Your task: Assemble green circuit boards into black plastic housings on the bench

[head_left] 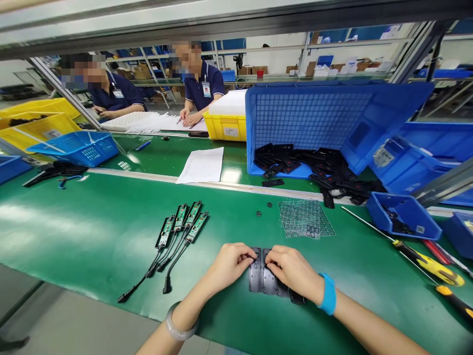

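Several black plastic covers (pixel 255 278) lie side by side in a row on the green bench mat. My left hand (pixel 232 266) reaches the top of the leftmost cover, its thumb and fingertips pinched together there. Over the top of the second cover (pixel 269 283), my right hand (pixel 291 268) has its fingers curled and closed; it hides part of the covers to the right. Whatever sits between the fingertips of either hand is too small to make out. Beyond the hands lie clear sheets with black square outlines (pixel 305 217) and two small dark round pieces (pixel 258 213).
Green circuit boards in black housings with cables (pixel 181 222) lie at left. A tipped blue crate (pixel 310 113) spills black covers at the back. Screwdrivers (pixel 424 264) and a small blue bin (pixel 402 217) are at right. Paper (pixel 201 165) lies behind; two co-workers sit opposite.
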`<move>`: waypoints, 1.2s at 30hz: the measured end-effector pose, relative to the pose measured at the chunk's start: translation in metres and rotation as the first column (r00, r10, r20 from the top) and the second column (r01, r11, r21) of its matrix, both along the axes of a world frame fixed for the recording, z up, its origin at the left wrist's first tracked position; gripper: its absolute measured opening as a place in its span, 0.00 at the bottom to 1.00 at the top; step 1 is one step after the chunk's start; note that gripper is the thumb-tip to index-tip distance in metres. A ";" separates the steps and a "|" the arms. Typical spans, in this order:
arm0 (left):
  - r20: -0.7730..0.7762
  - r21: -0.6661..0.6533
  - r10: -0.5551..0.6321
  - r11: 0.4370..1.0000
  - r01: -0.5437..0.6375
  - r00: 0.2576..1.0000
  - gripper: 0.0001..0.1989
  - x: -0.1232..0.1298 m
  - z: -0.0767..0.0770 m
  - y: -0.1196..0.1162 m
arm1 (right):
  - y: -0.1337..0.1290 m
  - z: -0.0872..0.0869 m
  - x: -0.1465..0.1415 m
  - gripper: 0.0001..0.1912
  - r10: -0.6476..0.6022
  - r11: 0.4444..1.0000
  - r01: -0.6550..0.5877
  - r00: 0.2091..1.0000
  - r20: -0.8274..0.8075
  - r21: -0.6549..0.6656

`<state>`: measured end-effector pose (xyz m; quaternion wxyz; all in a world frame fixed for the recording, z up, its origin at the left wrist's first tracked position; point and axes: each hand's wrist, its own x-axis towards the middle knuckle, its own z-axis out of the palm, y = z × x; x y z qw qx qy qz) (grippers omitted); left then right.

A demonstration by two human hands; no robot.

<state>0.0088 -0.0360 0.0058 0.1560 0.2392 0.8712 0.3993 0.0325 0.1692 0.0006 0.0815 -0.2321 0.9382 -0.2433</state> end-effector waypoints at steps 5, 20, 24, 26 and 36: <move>0.045 0.124 0.109 0.986 -0.114 0.993 0.08 0.000 0.001 -0.003 | -0.002 0.001 0.003 0.09 0.012 0.992 -0.004 0.998 -0.061 0.123; 0.130 0.164 0.164 0.969 -0.184 0.978 0.05 0.003 -0.006 -0.005 | -0.012 -0.008 -0.113 0.06 -0.086 0.991 0.097 0.989 -0.119 0.089; 0.009 0.094 0.118 0.989 -0.118 0.993 0.12 0.008 -0.002 0.000 | 0.007 0.000 -0.082 0.11 -0.135 0.988 0.131 0.990 -0.042 -0.084; 0.007 0.073 0.096 0.993 -0.096 0.995 0.12 0.009 -0.002 0.002 | 0.019 0.006 -0.060 0.13 -0.127 0.977 0.128 0.992 0.021 -0.169; -0.059 -0.118 0.085 0.989 -0.091 0.995 0.09 0.009 -0.007 0.014 | 0.035 0.010 0.014 0.08 -0.080 0.993 0.082 0.996 0.028 -0.090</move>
